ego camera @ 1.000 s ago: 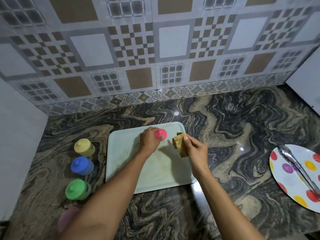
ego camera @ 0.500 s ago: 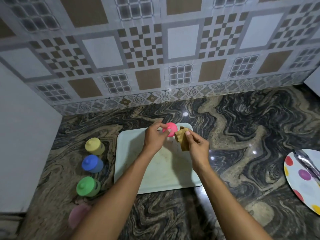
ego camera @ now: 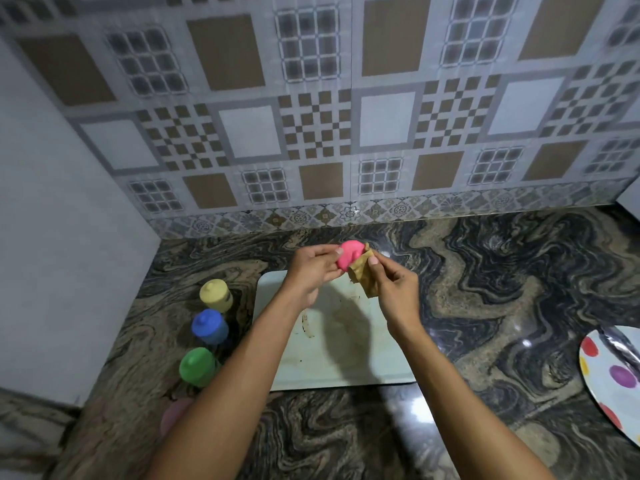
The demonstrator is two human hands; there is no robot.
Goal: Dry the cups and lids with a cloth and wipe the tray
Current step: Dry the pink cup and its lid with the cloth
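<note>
Over the tray (ego camera: 377,368), pink lid (ego camera: 348,257) and cloth (ego camera: 364,280) higher, now touching.

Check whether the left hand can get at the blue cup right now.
Probably not at once: the left hand grips the pink lid. The way itself looks free: the blue cup stands in the open on the counter, left of that arm, nothing between them.

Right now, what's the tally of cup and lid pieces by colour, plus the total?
Yellow cup: 1
Blue cup: 1
Green cup: 1
Pink lid, held in the left hand: 1
Pale pink piece, half hidden by the left arm: 1
Total: 5
</note>
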